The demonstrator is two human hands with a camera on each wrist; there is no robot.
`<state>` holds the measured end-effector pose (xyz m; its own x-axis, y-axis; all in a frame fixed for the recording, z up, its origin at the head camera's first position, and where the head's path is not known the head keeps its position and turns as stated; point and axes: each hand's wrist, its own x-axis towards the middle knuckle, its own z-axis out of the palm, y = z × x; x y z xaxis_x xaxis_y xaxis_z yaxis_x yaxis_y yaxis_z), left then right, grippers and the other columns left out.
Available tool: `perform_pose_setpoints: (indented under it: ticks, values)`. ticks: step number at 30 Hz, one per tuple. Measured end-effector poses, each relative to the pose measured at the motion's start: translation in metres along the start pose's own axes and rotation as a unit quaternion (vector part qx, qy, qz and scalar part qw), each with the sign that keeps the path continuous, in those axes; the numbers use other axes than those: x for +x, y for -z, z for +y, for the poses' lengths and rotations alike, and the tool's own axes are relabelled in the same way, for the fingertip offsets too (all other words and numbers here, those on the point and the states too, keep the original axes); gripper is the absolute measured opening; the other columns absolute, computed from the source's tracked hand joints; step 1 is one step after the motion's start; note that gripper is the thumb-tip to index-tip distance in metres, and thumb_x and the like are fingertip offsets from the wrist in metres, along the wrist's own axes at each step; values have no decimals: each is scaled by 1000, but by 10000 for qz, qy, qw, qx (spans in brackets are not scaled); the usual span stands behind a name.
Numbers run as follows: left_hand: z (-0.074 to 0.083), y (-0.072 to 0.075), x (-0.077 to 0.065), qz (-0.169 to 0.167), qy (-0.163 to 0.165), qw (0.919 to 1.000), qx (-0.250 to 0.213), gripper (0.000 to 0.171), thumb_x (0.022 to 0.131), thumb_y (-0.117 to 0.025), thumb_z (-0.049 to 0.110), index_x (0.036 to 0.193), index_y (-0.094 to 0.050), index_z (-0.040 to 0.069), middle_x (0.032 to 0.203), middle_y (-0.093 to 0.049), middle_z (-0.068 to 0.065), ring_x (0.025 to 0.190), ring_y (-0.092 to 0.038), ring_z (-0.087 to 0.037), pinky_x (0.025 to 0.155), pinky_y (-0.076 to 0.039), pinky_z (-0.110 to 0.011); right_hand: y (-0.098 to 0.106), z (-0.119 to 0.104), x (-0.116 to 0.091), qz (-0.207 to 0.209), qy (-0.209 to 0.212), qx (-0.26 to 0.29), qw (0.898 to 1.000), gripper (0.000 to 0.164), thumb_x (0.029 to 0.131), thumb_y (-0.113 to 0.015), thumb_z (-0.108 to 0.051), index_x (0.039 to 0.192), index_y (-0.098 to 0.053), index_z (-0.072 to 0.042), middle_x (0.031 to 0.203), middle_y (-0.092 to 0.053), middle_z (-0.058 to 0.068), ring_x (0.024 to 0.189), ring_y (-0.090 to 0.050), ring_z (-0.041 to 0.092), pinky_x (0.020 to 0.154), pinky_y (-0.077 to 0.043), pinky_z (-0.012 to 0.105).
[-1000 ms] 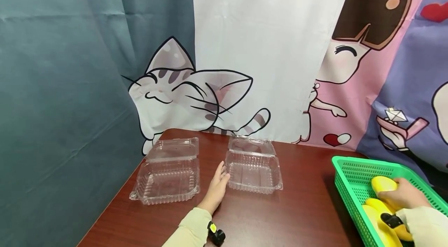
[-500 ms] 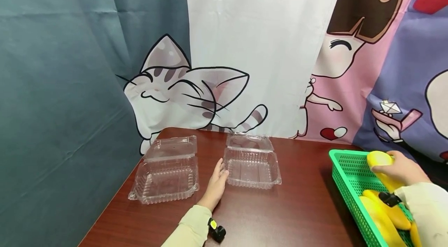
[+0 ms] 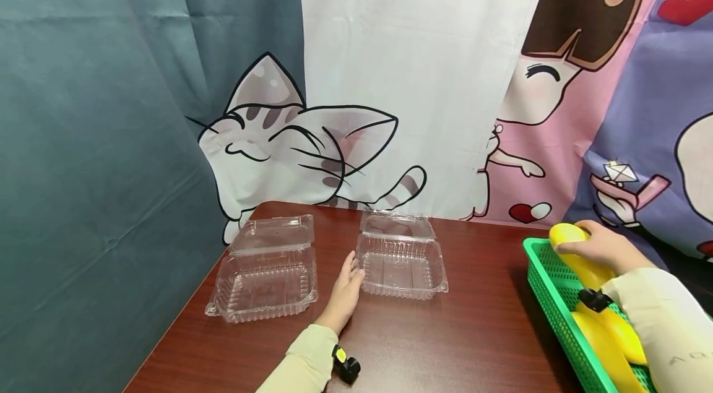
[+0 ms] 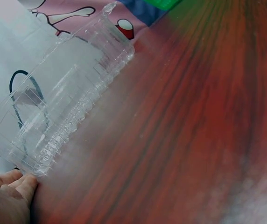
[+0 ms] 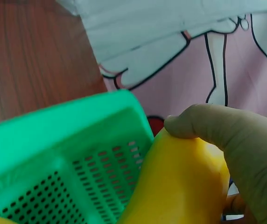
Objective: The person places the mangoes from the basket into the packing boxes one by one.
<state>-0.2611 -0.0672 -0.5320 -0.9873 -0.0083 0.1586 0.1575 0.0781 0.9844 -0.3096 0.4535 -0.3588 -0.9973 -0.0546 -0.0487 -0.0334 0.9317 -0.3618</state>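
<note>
My right hand (image 3: 604,249) grips a long yellow mango (image 3: 587,270) over the green basket (image 3: 548,314), thumb on the near side and fingers round the far side. In the right wrist view the thumb lies across the top of the mango (image 5: 175,182), and its lower end runs out of frame. Several more yellow mangoes (image 3: 604,343) lie in the basket, partly hidden by my sleeve. My left hand (image 3: 342,297) rests on the table, its extended fingers touching the left side of an open clear plastic clamshell box (image 3: 401,266).
Another clear clamshell box (image 3: 267,285) stands at the left with its lid (image 3: 273,235) folded back. The brown table (image 3: 445,349) ends at the back against a printed curtain (image 3: 434,71). The basket stands at the right.
My right hand has lifted the mango from the pile and moved it up and left toward the basket's far left corner. My left hand stays by the box.
</note>
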Motion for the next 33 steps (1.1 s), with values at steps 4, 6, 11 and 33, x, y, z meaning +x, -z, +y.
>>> perform_pose_setpoints:
  ticks: [4, 6, 11, 33]
  values:
    - [22, 1, -10, -49, 18, 10000, -24, 58, 106, -45, 10, 157, -22, -3, 155, -29, -36, 141, -34, -53, 112, -30, -64, 0, -12, 2, -24, 39, -21, 10000, 89, 89, -68, -56, 137, -36, 11, 114, -54, 40, 80, -57, 35, 62, -48, 37]
    - [21, 1, -9, -52, 3, 10000, -12, 58, 106, -45, 10, 157, -22, -3, 155, -29, -37, 140, -34, -53, 112, -30, -64, 0, -16, 3, -39, 54, -23, 10000, 88, 89, -68, -56, 138, -36, 11, 114, -54, 39, 80, -57, 35, 62, -48, 38]
    - [-6, 0, 4, 5, -17, 10000, 28, 59, 107, -45, 13, 159, -21, 1, 156, -31, -32, 141, -36, -49, 111, -32, -63, -1, -26, 7, -135, 95, 35, 9999, 91, 88, -68, -58, 140, -36, 9, 114, -56, 36, 82, -58, 34, 64, -48, 36]
    - [11, -1, -5, 65, 54, 10000, -9, 57, 106, -44, 9, 158, -22, -1, 155, -31, -34, 141, -35, -50, 112, -31, -63, -35, -115, 29, -626, 169, 194, 9977, 95, 83, -73, -57, 145, -34, 4, 109, -58, 29, 85, -60, 36, 65, -55, 42]
